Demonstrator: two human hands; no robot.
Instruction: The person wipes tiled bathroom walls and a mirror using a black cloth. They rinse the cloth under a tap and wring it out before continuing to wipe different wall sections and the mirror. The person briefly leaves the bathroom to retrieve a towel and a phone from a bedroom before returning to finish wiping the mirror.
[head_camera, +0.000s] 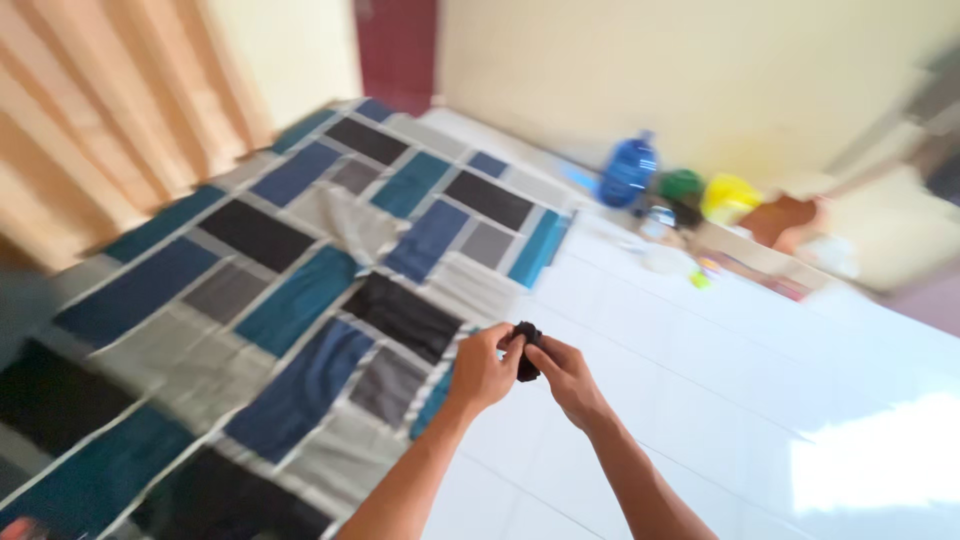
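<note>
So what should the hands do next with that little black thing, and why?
Probably pull it gently apart to see what it is. Both hands, left and right, pinch the small dark bundle between the fingertips, bunched up tight and held in the air over the white tiled floor, just beside the patchwork mat. The picture is blurry, so that is a guess.

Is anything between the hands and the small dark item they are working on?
Nothing visible. The left hand and right hand both already grip the small dark bundle, held in the air over the white floor beside the patchwork mat.
</note>
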